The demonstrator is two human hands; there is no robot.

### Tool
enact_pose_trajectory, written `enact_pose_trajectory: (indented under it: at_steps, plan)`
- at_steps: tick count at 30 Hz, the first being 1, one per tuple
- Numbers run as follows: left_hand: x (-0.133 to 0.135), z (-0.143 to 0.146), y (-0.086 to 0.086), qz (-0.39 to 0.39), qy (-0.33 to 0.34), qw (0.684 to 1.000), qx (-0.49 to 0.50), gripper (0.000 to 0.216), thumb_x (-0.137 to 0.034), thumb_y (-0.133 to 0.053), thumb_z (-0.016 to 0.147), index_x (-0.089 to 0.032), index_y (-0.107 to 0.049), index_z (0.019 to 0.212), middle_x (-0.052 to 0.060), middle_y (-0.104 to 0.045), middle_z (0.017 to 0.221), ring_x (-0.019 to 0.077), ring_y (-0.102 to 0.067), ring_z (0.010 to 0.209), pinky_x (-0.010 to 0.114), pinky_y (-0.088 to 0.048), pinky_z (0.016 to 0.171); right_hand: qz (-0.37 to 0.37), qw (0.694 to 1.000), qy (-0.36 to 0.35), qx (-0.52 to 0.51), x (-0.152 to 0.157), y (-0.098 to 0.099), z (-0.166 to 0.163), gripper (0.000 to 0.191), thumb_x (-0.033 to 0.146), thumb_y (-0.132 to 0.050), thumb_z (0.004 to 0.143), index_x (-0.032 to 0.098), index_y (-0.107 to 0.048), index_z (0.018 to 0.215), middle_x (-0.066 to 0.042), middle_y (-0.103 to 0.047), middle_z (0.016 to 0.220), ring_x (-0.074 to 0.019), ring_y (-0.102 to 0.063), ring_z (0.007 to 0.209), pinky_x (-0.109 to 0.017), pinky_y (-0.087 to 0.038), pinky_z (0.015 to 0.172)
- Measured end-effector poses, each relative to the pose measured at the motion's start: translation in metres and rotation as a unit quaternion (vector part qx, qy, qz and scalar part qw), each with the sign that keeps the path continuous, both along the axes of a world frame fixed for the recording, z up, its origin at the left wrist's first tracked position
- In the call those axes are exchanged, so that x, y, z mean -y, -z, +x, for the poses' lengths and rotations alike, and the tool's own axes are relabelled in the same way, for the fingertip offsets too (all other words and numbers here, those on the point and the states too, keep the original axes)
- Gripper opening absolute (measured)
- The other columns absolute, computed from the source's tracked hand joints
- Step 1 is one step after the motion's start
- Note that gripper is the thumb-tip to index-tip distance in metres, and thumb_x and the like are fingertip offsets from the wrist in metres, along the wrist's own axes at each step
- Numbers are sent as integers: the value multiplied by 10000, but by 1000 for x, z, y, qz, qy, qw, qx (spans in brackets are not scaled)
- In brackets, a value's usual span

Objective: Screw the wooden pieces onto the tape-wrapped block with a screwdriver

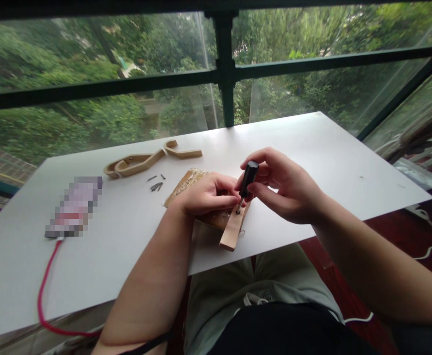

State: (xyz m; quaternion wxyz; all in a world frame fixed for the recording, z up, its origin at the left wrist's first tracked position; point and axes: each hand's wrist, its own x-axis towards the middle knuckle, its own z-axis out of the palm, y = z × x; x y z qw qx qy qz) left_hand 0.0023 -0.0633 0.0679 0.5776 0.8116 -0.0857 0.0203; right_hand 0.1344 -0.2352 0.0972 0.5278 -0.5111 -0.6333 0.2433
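Nearby, a pale wooden strip (231,232) juts over the near edge of a brown board (214,218) on the worktop (145,227). At its hole stands a screwdriver (249,178), gripped by the right hand (284,187); the left hand (208,195) curls beside the tip, its exact hold hidden. Farther off lie small metal bits (157,187), then curved wooden pieces (138,167).

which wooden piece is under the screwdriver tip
The pale piece nearest the camera, with the screwdriver tip on it; the other wooden pieces, curved, lie farther back on the table.
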Motion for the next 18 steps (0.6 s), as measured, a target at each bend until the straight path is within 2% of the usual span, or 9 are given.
enact_pose_trajectory:
  at_steps: [5,12,18]
  plan:
    - [-2,2,3,-33,-7,999,-3,258,-350,-613,832,-117,-724,817,98,-695,839,178,-624,778,262,-497,737,24,999,20,-26,7,2,4,311,166,-589,833,194,-449,1110,-35,-603,895,-136,-633,795,-285,-527,723]
    - [-1,2,0,19,-21,1000,-7,211,-279,-592,814,-121,-732,814,75,-694,824,173,-622,779,257,-488,752,11,999,38,0,7,6,1,313,149,-610,804,202,-475,1081,-21,-586,856,-127,-602,743,-284,-522,700]
    - [-1,3,0,8,-16,1000,-10,171,-250,-618,783,-107,-709,762,71,-699,797,169,-619,751,249,-486,717,6,999,39,32,8,2,-1,314,158,-641,784,213,-490,1054,-23,-598,858,-141,-617,768,-267,-512,681]
